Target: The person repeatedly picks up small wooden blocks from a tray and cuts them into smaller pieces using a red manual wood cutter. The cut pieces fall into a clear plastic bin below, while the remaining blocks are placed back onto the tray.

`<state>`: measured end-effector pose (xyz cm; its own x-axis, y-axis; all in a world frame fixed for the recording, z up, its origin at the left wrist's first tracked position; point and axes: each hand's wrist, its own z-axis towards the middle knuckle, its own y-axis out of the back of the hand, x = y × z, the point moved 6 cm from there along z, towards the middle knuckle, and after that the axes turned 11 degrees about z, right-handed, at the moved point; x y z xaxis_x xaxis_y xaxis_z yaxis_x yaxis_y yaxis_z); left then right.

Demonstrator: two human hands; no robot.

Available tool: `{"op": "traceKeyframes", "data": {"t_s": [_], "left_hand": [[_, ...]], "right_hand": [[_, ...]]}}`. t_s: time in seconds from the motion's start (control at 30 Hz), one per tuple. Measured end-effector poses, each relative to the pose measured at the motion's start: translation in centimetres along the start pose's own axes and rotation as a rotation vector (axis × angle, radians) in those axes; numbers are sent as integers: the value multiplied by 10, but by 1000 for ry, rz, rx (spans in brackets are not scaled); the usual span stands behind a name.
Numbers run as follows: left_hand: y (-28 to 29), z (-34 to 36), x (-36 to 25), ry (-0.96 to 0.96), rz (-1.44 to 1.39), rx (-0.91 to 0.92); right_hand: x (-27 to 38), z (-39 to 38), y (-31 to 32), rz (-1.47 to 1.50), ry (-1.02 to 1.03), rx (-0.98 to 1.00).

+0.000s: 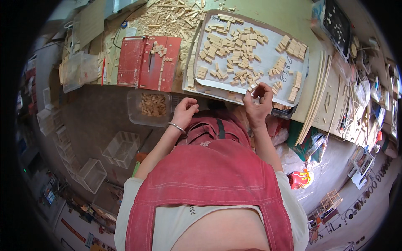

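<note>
My right hand (258, 108) is pinched on a small pale wooden block (253, 87) at the front edge of a paper-lined tray (274, 92). Many similar small blocks (248, 44) lie on the tray in loose clusters and short rows. My left hand (186, 111) hangs over my red apron (209, 163), below the bench edge, with its fingers curled; what they hold, if anything, I cannot make out. Left of that hand, a clear plastic bin (135, 119) holds a pile of small wooden pieces.
A red hinged board (167, 75) with scattered blocks lies left of the tray, with wood offcuts (167, 16) behind it. Long wooden strips (315, 100) lie along the right. A clear container (73, 77) stands at the bench's left. Empty plastic crates (119, 148) are on the floor.
</note>
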<state>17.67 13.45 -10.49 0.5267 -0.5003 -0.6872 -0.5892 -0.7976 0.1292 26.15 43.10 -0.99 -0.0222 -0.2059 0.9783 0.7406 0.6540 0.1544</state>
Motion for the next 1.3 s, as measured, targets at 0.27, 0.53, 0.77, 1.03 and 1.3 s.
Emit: {"op": "traceKeyframes", "data": {"t_s": [0.27,0.53,0.77,1.03,1.3], "left_hand": [[53,-29,-5,-254,159,-75],[171,-75,-42,-382,207,-335],[222,-57,-53,-527,322,-359],[208,-12,-127,-833,968,-377],[211,23,-129,-754,1049,-280]], "right_hand": [[49,-33,-119,-69,25,386],[69,-61,-298,-410,222,637],[63,-57,-322,-438,212,513],[50,-85,-308,-442,225,362],[59,-76,-330,-460,266,281]]}}
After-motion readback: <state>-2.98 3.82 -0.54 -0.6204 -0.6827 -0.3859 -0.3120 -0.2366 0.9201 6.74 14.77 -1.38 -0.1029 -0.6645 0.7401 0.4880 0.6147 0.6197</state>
